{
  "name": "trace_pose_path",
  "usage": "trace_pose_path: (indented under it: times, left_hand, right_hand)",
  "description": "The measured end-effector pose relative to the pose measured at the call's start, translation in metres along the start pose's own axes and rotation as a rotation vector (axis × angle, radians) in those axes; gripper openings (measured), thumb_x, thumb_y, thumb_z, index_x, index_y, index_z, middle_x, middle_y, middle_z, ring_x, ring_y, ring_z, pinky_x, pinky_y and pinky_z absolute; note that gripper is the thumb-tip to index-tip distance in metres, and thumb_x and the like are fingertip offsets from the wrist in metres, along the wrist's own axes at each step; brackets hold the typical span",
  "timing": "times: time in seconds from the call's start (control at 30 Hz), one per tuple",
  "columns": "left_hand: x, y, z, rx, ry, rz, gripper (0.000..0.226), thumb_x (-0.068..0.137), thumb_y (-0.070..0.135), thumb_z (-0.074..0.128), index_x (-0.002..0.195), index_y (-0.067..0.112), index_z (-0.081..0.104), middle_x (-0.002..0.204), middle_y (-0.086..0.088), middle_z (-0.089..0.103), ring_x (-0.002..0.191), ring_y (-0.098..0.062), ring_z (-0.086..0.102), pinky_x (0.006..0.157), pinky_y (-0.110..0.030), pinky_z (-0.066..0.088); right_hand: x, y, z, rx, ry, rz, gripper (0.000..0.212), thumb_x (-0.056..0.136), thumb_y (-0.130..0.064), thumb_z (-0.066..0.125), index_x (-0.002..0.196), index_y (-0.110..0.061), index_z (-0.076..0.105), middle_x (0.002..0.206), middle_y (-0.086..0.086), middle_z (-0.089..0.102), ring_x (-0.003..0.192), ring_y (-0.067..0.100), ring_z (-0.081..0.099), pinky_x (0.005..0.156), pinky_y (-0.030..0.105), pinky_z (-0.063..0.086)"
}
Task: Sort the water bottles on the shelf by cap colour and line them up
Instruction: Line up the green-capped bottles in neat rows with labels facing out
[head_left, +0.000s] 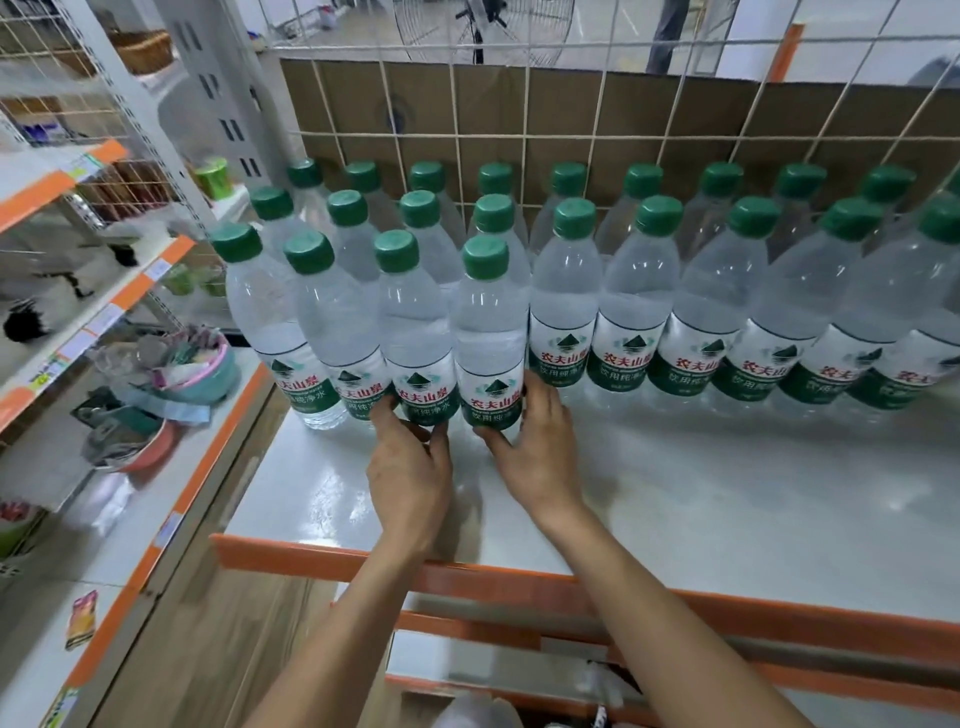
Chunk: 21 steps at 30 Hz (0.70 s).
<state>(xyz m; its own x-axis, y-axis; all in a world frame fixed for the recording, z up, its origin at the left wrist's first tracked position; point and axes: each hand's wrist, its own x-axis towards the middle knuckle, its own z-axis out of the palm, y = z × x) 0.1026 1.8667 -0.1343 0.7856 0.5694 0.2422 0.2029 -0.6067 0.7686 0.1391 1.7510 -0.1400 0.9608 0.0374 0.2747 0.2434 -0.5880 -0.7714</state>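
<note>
Green-capped bottles (566, 291) crowd the shelf (675, 493); my left hand (410, 467) grips one front bottle (415, 322) low down, my right hand (540, 452) grips its neighbour (488, 332)

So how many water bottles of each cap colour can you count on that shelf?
green-capped bottles: 22 in clear view (one more may be cut off at the right edge)
bottles with any other cap colour: 0
Total: 22
</note>
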Motion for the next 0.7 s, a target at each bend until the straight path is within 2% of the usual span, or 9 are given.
trace_pose_path:
  times: [0.13,0.37,0.53,0.63,0.7]
  left_hand:
    - [-0.001,0.0,0.001,0.0,0.008,-0.008,0.047,0.088,0.018,0.06,0.128,0.009,0.036,0.09,-0.006,0.068,0.088,-0.037,0.063,0.073,-0.04,0.041]
    - [-0.004,0.003,0.001,0.007,0.04,-0.003,0.047,0.089,0.019,0.059,0.128,0.007,0.036,0.092,-0.009,0.067,0.088,-0.038,0.062,0.073,-0.039,0.041]
    - [-0.011,0.011,-0.001,-0.007,0.08,-0.019,0.039,0.087,0.019,0.062,0.115,0.002,0.04,0.076,-0.001,0.054,0.077,-0.036,0.06,0.068,-0.039,0.039]
    - [-0.022,0.024,0.002,-0.022,0.077,0.095,0.027,0.085,0.013,0.066,0.104,0.005,0.048,0.067,0.008,0.046,0.063,-0.028,0.052,0.061,-0.031,0.036]
    - [-0.032,0.033,0.009,-0.028,0.062,0.237,0.02,0.081,0.007,0.068,0.097,0.006,0.056,0.064,0.01,0.044,0.057,-0.017,0.044,0.057,-0.025,0.035]
  right_hand:
    - [0.001,-0.001,0.002,0.001,0.031,0.01,0.069,0.07,-0.025,0.079,0.127,-0.007,0.046,0.121,0.009,0.054,0.108,0.028,0.049,0.087,0.027,0.034]
    - [-0.004,-0.009,0.006,-0.001,0.097,0.053,0.062,0.069,-0.028,0.078,0.12,-0.006,0.048,0.116,0.011,0.054,0.101,0.032,0.049,0.084,0.036,0.039]
    - [-0.003,-0.009,0.004,0.001,0.058,0.069,0.069,0.069,-0.031,0.078,0.124,-0.005,0.045,0.121,0.013,0.05,0.104,0.034,0.048,0.086,0.039,0.039]
    - [-0.005,-0.006,-0.005,0.05,-0.026,0.084,0.077,0.07,-0.032,0.078,0.132,-0.005,0.039,0.127,0.014,0.046,0.114,0.032,0.044,0.094,0.037,0.038]
    - [-0.011,-0.001,-0.02,0.073,-0.05,0.061,0.07,0.074,-0.025,0.075,0.132,-0.005,0.04,0.129,0.013,0.045,0.118,0.03,0.045,0.099,0.036,0.039]
